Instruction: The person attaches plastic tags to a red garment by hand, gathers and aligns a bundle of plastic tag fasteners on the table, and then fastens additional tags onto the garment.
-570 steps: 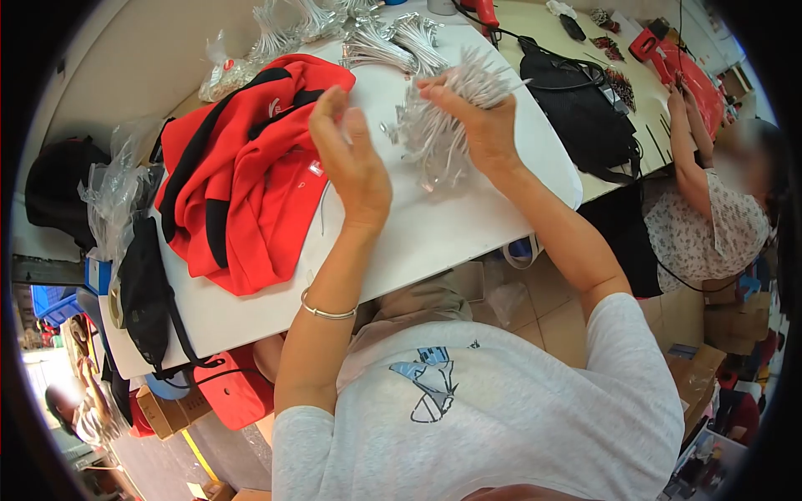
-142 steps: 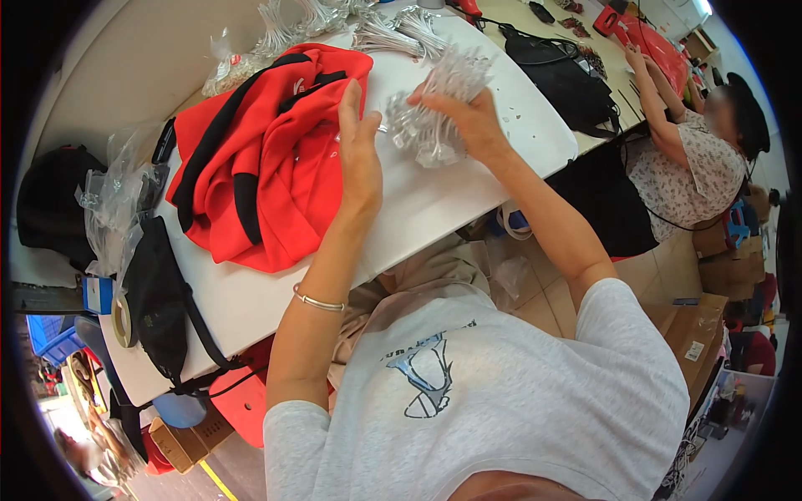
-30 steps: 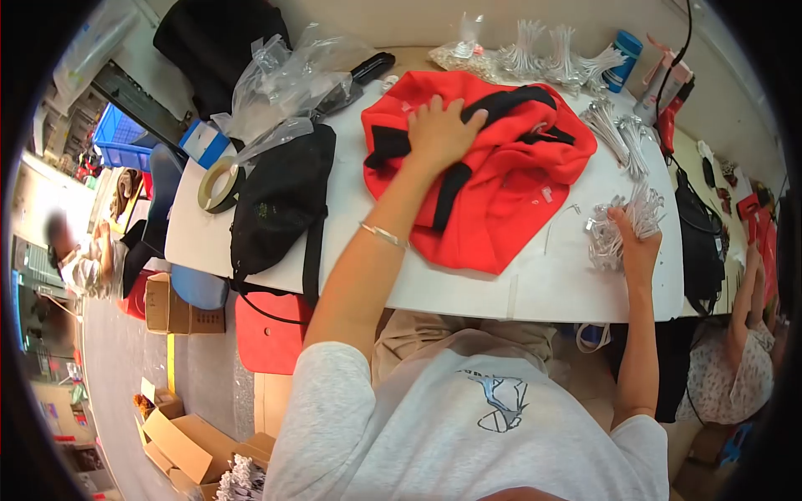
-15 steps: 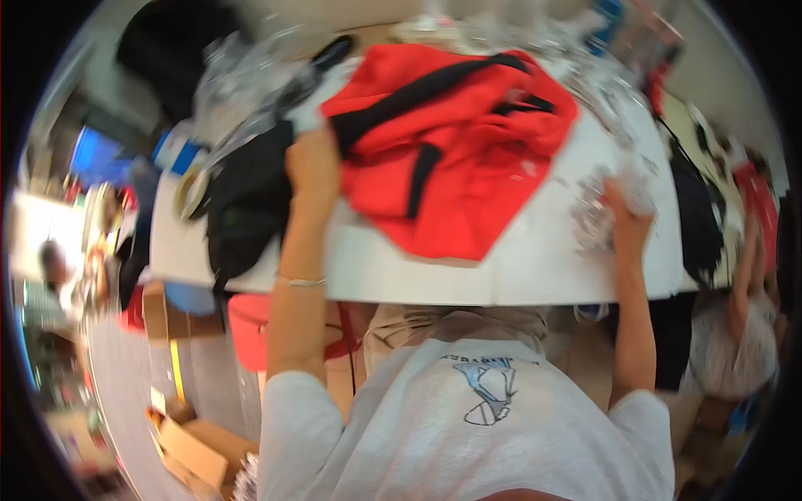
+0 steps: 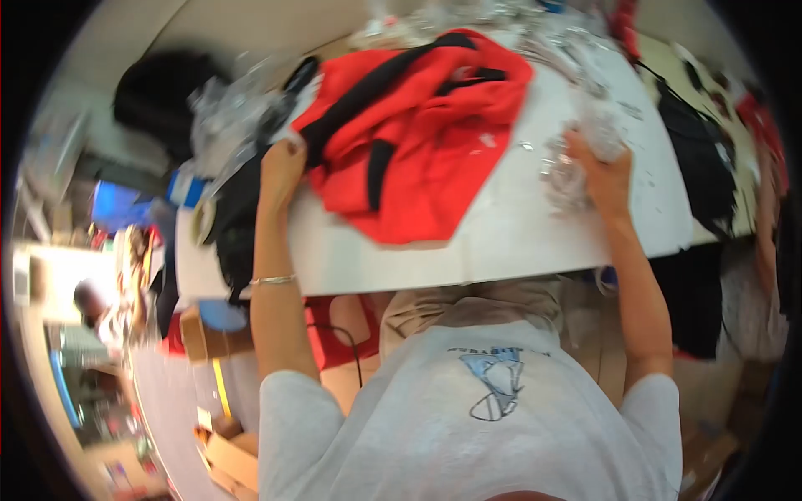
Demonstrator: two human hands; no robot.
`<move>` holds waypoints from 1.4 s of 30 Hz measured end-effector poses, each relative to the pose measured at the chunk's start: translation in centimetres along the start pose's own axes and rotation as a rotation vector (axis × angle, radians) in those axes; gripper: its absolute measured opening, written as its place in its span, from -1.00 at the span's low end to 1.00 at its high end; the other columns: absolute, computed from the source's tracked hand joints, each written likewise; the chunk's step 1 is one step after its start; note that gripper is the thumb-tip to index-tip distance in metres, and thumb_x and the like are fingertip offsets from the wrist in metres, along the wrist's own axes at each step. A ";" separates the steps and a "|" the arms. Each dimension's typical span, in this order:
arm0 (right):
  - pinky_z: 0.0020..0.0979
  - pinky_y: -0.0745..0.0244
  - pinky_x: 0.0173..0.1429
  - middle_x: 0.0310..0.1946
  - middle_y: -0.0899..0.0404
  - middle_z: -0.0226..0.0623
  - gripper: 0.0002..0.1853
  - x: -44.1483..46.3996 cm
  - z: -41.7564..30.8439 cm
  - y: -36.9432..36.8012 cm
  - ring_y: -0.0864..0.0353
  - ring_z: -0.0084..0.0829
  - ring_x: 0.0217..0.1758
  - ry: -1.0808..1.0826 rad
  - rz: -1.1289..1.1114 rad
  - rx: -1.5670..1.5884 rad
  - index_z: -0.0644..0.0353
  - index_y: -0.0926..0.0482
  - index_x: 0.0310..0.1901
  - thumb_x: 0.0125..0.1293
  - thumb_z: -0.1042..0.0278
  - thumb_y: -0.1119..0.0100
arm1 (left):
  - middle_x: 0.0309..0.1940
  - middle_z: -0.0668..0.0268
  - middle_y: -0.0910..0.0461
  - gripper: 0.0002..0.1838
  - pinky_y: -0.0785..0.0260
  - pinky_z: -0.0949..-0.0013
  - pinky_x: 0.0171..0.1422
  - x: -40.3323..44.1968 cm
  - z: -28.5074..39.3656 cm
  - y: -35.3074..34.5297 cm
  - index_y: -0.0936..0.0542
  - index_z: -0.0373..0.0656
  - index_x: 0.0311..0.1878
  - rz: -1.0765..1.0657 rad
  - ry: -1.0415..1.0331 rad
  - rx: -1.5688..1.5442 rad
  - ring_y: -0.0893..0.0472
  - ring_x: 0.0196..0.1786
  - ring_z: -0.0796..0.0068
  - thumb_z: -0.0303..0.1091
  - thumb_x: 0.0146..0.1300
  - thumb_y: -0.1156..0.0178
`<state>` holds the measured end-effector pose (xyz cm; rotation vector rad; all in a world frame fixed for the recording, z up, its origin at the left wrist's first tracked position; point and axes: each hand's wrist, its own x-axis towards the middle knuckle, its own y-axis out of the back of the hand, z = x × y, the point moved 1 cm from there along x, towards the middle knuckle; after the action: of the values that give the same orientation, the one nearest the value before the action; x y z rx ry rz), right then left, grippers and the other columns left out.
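Note:
A red garment with black bands (image 5: 434, 167) lies crumpled on the white table (image 5: 493, 238). My left hand (image 5: 282, 167) is at the garment's left edge, beside a black cloth or bag (image 5: 240, 221). Its fingers are closed, and I cannot make out what is between them. To the right of the garment, my right hand (image 5: 606, 171) is closed on crumpled clear plastic bags (image 5: 566, 179). Part of the plastic bulges above its fingers, and part hangs at its left side.
Clear plastic (image 5: 221, 117) and a roll of tape (image 5: 203, 221) are at the table's left. More plastic-wrapped items line the back. A black bag (image 5: 697, 154) lies to the right. Cardboard boxes (image 5: 230, 459) stand on the floor. Another person (image 5: 104, 313) is far left.
The view has shifted, so the garment and table appear farther left. My left hand stays close to the garment's left edge. My right hand still holds the clear plastic.

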<state>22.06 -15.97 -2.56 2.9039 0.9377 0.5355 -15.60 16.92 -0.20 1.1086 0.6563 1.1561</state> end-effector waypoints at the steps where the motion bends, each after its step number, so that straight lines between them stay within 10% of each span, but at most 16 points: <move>1: -0.56 -0.48 -0.31 -0.45 -0.68 -0.38 -0.79 -0.1 -0.3 -0.1 -0.58 -0.57 -0.44 0.008 0.020 -0.030 0.33 -0.70 -0.19 0.20 0.40 -0.44 | -0.44 0.11 -0.64 -0.76 -0.45 0.24 -0.32 -0.7 0.9 1.6 -0.62 -0.32 -0.25 -0.044 0.063 -0.306 -0.59 -0.44 0.23 -0.31 0.28 -0.11; 4: -0.56 -0.49 -0.29 -0.45 -0.68 -0.38 -0.78 -0.7 -2.4 -0.7 -0.58 -0.58 -0.44 -0.050 0.017 -0.031 0.34 -0.69 -0.20 0.24 0.37 -0.44 | -0.49 0.29 -0.60 -0.87 -0.38 0.46 -0.37 -1.8 2.3 5.2 -0.64 -0.27 -0.27 -0.010 0.081 -0.509 -0.53 -0.51 0.52 -0.41 0.22 -0.19; 9: -0.59 -0.49 -0.28 -0.47 -0.69 -0.38 -0.76 -0.9 -3.3 -1.5 -0.61 -0.57 -0.42 -0.057 0.025 0.020 0.36 -0.73 -0.21 0.24 0.33 -0.46 | -0.43 0.13 -0.69 -0.82 -0.46 0.19 -0.21 -1.0 0.3 3.7 -0.69 -0.33 -0.28 0.212 -0.466 0.113 -0.63 -0.36 0.05 -0.43 0.10 -0.21; 20: -0.57 -0.51 -0.28 -0.45 -0.69 -0.35 -0.74 -0.9 -3.3 -1.2 -0.62 -0.57 -0.43 -0.031 -0.003 -0.002 0.38 -0.72 -0.18 0.25 0.33 -0.46 | -0.56 0.15 -0.63 -0.87 -0.44 0.28 -0.33 0.1 1.1 0.0 -0.67 -0.31 -0.38 -0.070 -0.169 0.277 -0.59 -0.47 0.18 -0.46 0.08 -0.20; 24: -0.57 -0.51 -0.28 -0.46 -0.69 -0.36 -0.75 -0.9 -2.8 -1.0 -0.62 -0.56 -0.43 -0.021 -0.009 0.035 0.38 -0.72 -0.19 0.24 0.34 -0.46 | -0.51 0.17 -0.65 -0.87 -0.44 0.41 -0.37 -1.8 2.0 1.8 -0.65 -0.33 -0.27 -0.126 0.144 -0.235 -0.60 -0.44 0.39 -0.47 0.21 -0.17; 29: -0.56 -0.51 -0.27 -0.45 -0.68 -0.35 -0.80 -0.7 -2.0 -0.9 -0.60 -0.55 -0.42 0.004 -0.010 -0.024 0.33 -0.71 -0.19 0.27 0.36 -0.41 | -0.40 0.20 -0.67 -0.84 -0.44 0.57 -0.35 -2.9 1.0 6.1 -0.62 -0.33 -0.09 -0.163 0.037 -1.109 -0.59 -0.43 0.55 -0.49 0.30 -0.19; 42: -0.61 -0.51 -0.20 -0.40 -0.68 -0.46 -0.72 -0.1 -3.2 0.1 -0.57 -0.64 -0.41 -0.052 -0.149 0.046 0.25 -0.73 -0.03 0.20 0.51 -0.40 | -0.43 0.23 -0.68 -0.67 -0.44 0.48 -0.33 -6.7 25.6 -5.6 -0.61 -0.29 0.01 -0.591 -0.479 -1.296 -0.58 -0.47 0.50 -0.60 0.13 -0.28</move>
<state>20.92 -16.32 0.45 2.8414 1.1622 0.4318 6.68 1.87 2.92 0.0155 -0.2000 0.5295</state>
